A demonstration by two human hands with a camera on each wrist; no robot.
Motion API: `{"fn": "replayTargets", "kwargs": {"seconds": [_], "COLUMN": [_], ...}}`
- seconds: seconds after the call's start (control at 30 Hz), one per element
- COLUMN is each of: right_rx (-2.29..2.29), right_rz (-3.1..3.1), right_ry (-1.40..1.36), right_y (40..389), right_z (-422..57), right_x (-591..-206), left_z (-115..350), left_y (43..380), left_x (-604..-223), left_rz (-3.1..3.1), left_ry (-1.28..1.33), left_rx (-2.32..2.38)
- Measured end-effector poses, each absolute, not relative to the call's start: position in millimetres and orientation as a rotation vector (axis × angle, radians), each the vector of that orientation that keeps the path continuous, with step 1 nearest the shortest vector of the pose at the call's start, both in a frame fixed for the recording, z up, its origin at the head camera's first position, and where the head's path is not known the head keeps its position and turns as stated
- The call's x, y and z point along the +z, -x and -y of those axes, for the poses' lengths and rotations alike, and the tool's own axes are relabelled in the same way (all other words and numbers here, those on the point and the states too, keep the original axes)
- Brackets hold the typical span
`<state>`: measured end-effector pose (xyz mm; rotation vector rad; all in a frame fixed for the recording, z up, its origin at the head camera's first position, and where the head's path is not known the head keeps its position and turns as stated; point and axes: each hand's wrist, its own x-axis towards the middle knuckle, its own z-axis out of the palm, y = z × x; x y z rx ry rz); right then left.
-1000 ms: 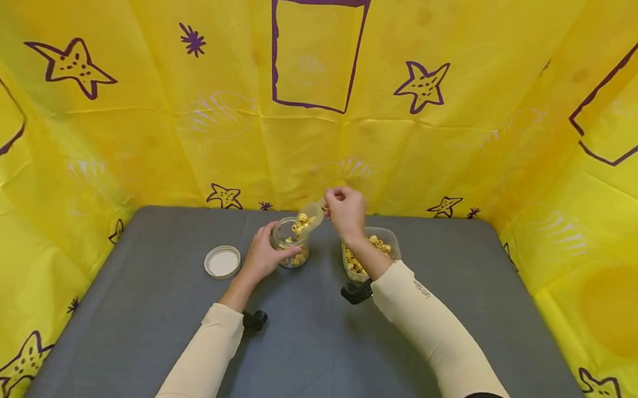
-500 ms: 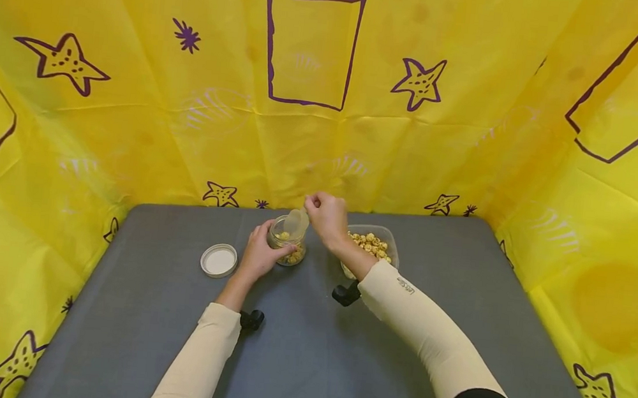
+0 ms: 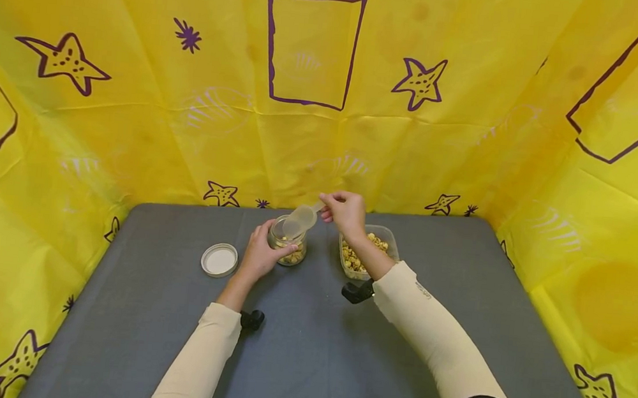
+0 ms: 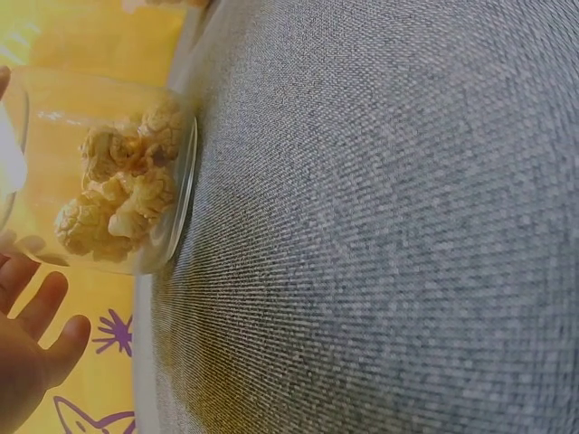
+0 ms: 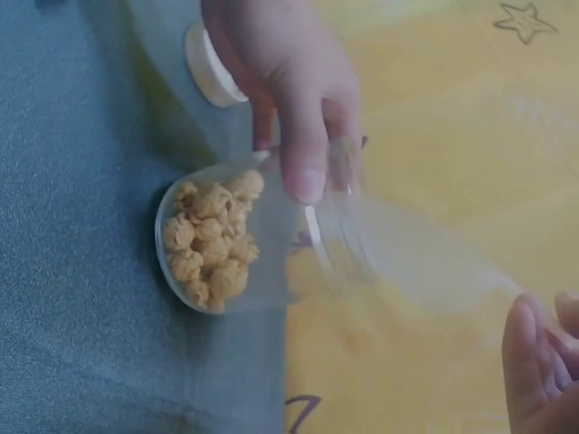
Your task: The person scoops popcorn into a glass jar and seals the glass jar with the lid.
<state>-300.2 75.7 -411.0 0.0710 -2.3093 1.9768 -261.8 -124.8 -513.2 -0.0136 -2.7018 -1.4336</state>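
Note:
My left hand (image 3: 260,254) grips a clear jar (image 3: 295,255) round its side, thumb across the front. The jar stands upright and uncovered on the table, with popcorn (image 4: 118,190) heaped at its bottom in the left wrist view. My right hand (image 3: 346,213) pinches the thin handle of a translucent scoop (image 3: 301,220). The scoop's bowl tilts over the jar's mouth, and no popcorn shows in it. In the right wrist view the scoop (image 5: 434,262) looks blurred, its bowl end at the jar's rim.
Right of the jar, partly behind my right forearm, sits a clear plastic tub (image 3: 397,250) of popcorn. A round lid (image 3: 219,260) lies on the grey table (image 3: 293,350) left of my left hand. Yellow patterned cloth (image 3: 300,152) rises behind the table's far edge.
Popcorn in the scoop has gone as it tipped down into the jar's mouth. My right hand then moved back right, lifting the scoop somewhat. My left hand keeps its grip on the jar.

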Motion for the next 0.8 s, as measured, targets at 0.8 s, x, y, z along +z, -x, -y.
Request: {"fn": "replayTargets", "kwargs": {"seconds": [0.8], "right_rx": [2.183], "right_rz": [2.247], "right_ry": [0.008], "right_y": [291], "right_z": [-93], "right_x": [-407], "left_z": [122], "left_y": [259], "left_x": [-518], "left_rz": [2.653], "left_ry": [-0.036], "left_rx": [-1.427]}}
